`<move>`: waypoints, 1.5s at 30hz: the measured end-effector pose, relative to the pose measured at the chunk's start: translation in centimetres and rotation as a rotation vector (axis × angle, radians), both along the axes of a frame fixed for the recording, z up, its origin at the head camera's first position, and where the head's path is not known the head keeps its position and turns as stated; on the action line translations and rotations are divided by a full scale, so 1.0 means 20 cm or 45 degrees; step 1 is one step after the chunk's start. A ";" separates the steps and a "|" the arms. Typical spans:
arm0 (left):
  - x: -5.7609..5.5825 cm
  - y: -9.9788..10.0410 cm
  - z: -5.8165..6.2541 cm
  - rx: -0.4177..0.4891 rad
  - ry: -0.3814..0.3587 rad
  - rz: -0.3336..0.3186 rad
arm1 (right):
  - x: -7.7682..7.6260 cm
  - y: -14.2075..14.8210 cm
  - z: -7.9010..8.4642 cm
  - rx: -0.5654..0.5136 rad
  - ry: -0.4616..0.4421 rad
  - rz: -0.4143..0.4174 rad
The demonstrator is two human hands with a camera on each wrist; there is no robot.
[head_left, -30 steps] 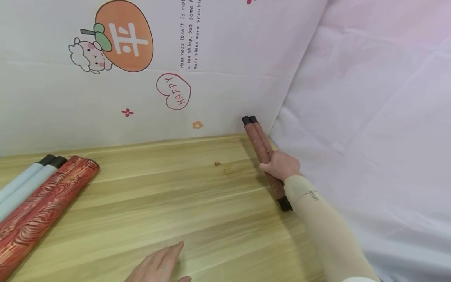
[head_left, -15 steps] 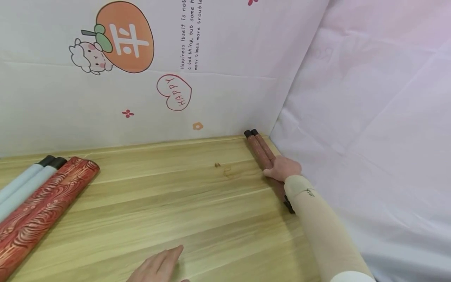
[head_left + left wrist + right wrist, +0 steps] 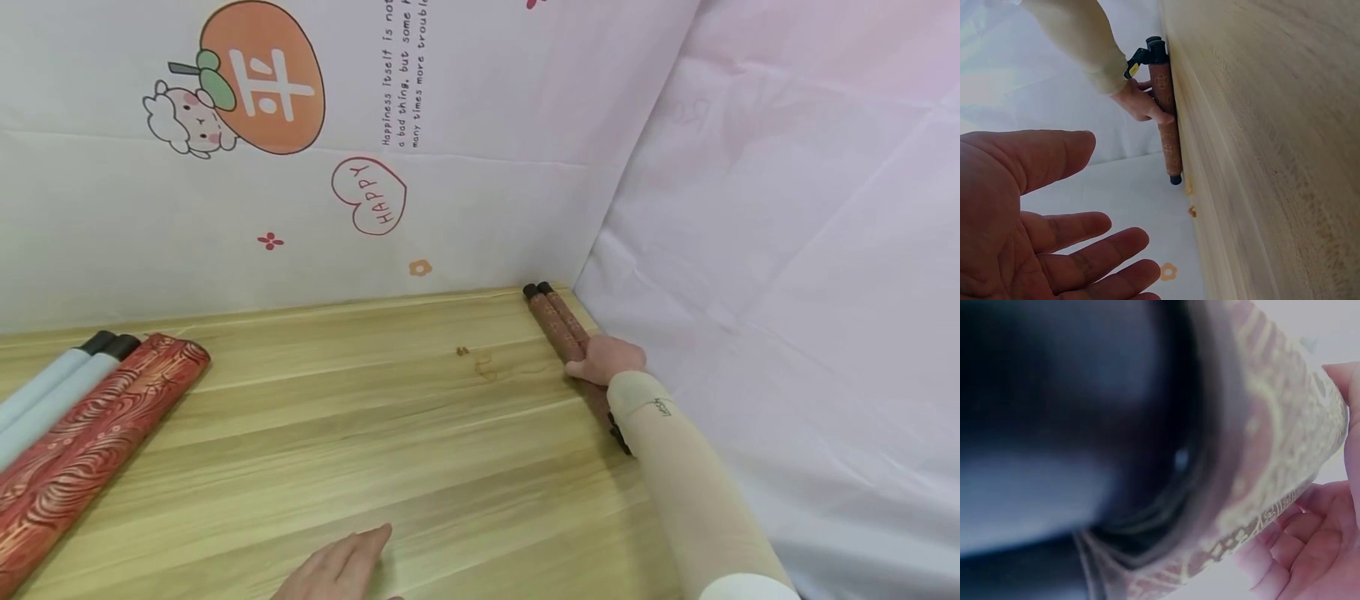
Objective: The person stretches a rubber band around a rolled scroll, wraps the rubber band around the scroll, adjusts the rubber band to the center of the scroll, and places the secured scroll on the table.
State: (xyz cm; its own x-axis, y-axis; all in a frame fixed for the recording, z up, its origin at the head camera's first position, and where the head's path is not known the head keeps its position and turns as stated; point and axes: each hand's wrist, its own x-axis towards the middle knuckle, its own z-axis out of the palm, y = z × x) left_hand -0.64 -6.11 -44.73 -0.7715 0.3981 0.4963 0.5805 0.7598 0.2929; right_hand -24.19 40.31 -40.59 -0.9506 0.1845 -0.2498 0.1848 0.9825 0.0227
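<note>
"What is your right hand (image 3: 611, 360) doing?"

"It's gripping the paired brown patterned scroll rolls (image 3: 551, 325), my fingers and thumb wrapping round them about midway. Black end caps (image 3: 530, 291) are sticking out beyond my hand, and more are showing back beside my wrist."

"Where are the rolls lying?"

"On the wood-grain table (image 3: 375, 433) under that hand, slanting away from me, their far ends sitting near the printed white sheet (image 3: 465, 208)."

"And your left hand (image 3: 333, 567)?"

"It's staying out of contact with the rolls, well apart from my right, its fingers loosely extending. I can't tell whether it's touching the wood."

"Farther out?"

"Left of my left hand, a red swirl-patterned double roll (image 3: 97, 442) is lying, two pale blue rolls (image 3: 60, 400) resting just beside it. Right of my right hand, a plainer white sheet (image 3: 787, 275) is hanging."
</note>
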 end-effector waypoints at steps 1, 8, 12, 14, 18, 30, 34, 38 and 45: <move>0.00 0.00 0.00 0.000 -0.003 0.002 | 0.00 0.00 0.00 0.000 0.001 0.004; 0.01 -0.02 -0.01 -0.014 -0.044 0.017 | -0.03 -0.01 0.00 -0.024 -0.034 -0.003; 0.00 -0.02 -0.01 -0.026 -0.122 0.025 | -0.05 -0.02 0.00 -0.024 -0.066 -0.007; 0.00 -0.03 -0.01 -0.031 -0.139 0.027 | -0.06 -0.03 0.00 -0.024 -0.069 -0.010; 0.01 -0.03 -0.01 -0.044 -0.129 0.038 | -0.06 -0.07 0.02 -0.029 -0.070 -0.021; 0.01 -0.04 -0.01 -0.079 -0.292 0.038 | -0.03 -0.12 0.06 -0.035 -0.070 0.003; 0.00 -0.04 -0.01 -0.096 -0.375 -0.006 | 0.01 -0.09 0.04 -0.047 -0.065 -0.014; -0.02 -0.04 0.00 -0.108 -0.447 -0.064 | 0.04 -0.09 0.04 -0.036 -0.020 -0.042; -0.05 -0.03 0.02 -0.125 -0.525 -0.089 | -0.02 -0.25 0.08 0.040 0.181 0.073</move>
